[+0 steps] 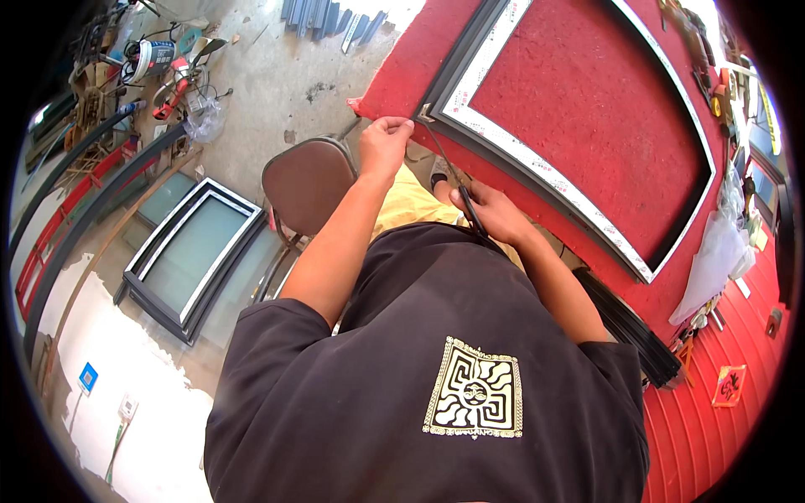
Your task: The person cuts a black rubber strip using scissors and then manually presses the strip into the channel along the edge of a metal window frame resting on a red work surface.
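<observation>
A dark grey window frame, its inner faces covered in white printed film, lies on a red-covered table. At its near left corner sits a small light metal-coloured piece. Just left of that corner is my left hand, thumb and fingers pinched together; whatever is between them is too small to make out. My right hand is wrapped round the black handle of a long thin tool. Its slender shaft slants up and left toward the frame corner. The exact kind of tool does not show.
A brown-seated chair stands left of me. A smaller glazed window frame leans at the left. Dark profiles lie under the table's near right. Cut profiles rest on the floor beyond; tools clutter the table's right edge.
</observation>
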The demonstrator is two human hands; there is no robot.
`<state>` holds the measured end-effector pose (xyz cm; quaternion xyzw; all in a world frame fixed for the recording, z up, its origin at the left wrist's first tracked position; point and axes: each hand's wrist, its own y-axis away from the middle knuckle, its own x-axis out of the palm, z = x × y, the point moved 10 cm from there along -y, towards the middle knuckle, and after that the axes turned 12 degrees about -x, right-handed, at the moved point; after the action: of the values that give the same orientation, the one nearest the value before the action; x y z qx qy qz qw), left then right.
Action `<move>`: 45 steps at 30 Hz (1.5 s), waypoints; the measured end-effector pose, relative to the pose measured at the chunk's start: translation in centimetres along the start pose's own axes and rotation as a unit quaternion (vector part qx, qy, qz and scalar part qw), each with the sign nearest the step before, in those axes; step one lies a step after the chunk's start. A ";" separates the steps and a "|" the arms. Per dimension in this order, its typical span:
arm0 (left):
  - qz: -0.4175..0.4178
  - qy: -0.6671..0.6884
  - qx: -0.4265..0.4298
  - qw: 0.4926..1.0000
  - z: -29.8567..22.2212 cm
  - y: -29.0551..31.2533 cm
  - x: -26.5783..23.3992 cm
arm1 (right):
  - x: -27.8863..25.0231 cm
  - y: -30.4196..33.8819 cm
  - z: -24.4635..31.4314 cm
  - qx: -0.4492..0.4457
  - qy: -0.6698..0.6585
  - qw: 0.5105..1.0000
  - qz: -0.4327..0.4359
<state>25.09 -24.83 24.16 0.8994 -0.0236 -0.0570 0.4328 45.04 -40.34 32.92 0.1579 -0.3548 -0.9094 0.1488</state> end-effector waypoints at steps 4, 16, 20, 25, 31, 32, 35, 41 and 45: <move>-0.026 -0.074 0.007 0.997 -1.2 0.4 0.7 | 0.3 0.3 -0.6 0.017 0.000 1.000 0.006; -0.038 -0.037 0.044 0.998 0.1 0.0 0.2 | 0.3 0.6 -0.5 0.004 -0.001 1.000 0.011; -0.054 -0.059 0.043 0.996 -0.3 -0.5 0.5 | 0.0 1.0 0.4 0.011 -0.004 1.000 0.018; -0.041 -0.029 0.045 0.998 -0.4 0.1 0.6 | 0.1 1.2 -0.3 0.012 -0.030 0.999 0.012; -0.040 -0.063 0.023 0.997 -0.7 0.3 0.7 | -0.1 1.3 1.1 -0.015 -0.027 0.999 0.015; -0.048 -0.064 0.032 0.996 -0.6 0.2 0.5 | -0.2 1.3 1.2 -0.016 -0.024 1.000 0.013; -0.034 -0.063 0.026 0.997 -0.9 0.8 0.8 | 0.1 1.3 0.3 -0.002 -0.032 0.999 0.011; -0.049 -0.072 0.023 0.996 0.0 -0.2 0.2 | 0.5 0.8 -0.9 -0.007 0.000 1.000 0.006; -0.012 -0.046 0.047 0.998 -0.2 -0.2 0.3 | 0.3 0.5 -0.2 -0.020 0.005 1.000 0.005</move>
<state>25.44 -24.57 24.11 0.9155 -0.0353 -0.1019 0.3877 44.88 -40.94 33.06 0.1581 -0.3369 -0.9147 0.1578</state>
